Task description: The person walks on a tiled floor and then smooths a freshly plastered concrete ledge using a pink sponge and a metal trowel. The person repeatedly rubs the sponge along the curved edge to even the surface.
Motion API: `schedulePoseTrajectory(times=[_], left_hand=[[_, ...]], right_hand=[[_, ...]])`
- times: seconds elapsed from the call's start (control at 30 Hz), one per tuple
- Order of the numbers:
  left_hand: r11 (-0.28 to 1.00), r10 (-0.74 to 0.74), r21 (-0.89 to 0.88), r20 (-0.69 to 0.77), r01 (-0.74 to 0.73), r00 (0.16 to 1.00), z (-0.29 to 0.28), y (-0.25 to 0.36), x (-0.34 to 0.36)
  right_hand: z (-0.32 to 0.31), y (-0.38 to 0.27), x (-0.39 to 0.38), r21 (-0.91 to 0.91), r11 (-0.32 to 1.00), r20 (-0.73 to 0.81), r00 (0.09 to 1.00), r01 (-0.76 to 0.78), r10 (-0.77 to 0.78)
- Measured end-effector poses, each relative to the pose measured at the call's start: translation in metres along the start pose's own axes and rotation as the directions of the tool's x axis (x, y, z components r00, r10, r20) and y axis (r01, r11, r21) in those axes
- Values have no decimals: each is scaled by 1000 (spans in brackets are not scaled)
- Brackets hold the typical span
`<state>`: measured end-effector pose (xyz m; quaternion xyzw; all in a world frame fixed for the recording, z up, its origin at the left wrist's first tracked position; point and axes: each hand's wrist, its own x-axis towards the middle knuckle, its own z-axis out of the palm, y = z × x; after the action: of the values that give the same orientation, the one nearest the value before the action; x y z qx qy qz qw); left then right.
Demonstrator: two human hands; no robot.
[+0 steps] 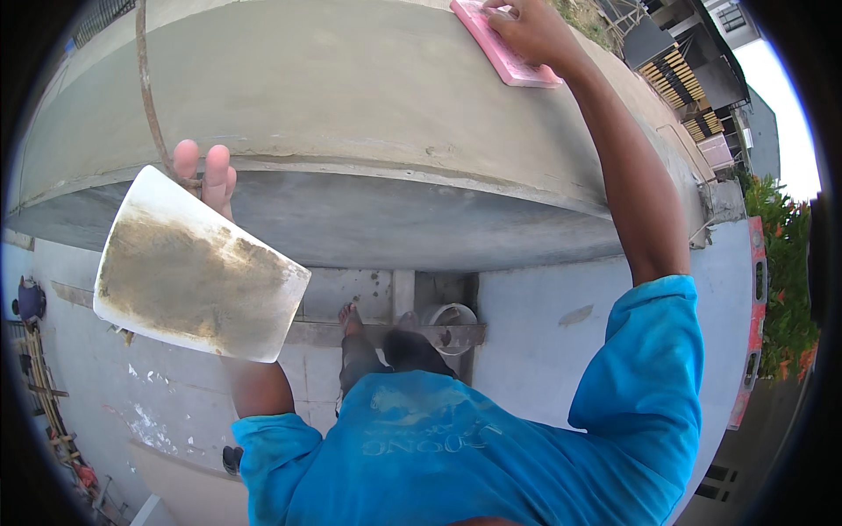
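Palm toward the board, my left hand (210,175) is behind a white plastic board (197,272) smeared with grey-brown mortar, its fingertips showing past the far edge. The rest of that hand is hidden by the board. Up at the far right, my right hand (531,31) is closed on a pink float (509,53), which lies against the grey cement-rendered surface (351,79). A thin brown rod or cord (145,79) runs down that surface to the fingers of my left hand; whether they touch it I cannot tell.
Below the rendered beam's edge (412,180), my feet are on a wooden plank (399,335). A white bucket (452,320) stands beside it. A red bar (754,333) is by the pale wall at right; a person (31,298) is at far left.
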<state>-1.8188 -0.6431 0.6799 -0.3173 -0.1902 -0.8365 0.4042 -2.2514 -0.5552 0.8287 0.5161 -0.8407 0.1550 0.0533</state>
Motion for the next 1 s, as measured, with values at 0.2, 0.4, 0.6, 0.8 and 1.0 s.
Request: schedulePoseTrajectory(times=[0.2,0.4,0.6,0.8,1.0], left_hand=[[971,121,217,-88,-99,989,2,12,-7],[999,-32,23,74,30,997,-3,1,2],[998,-58,14,94,57,994,-7,-4,8],[984,30,178,-16,-27,999,-12,6,-2],[980,22,189,173,-55,985,0,-6,2]], right_hand=[[-2,-97,-77,178,845,113,842,505,-527],[-91,18,-179,152,862,257,823,483,-507],[-49,101,-56,-59,998,-18,999,-33,32],[0,-37,-24,72,964,55,964,255,-259],[-71,9,-179,215,841,170,829,496,-533]])
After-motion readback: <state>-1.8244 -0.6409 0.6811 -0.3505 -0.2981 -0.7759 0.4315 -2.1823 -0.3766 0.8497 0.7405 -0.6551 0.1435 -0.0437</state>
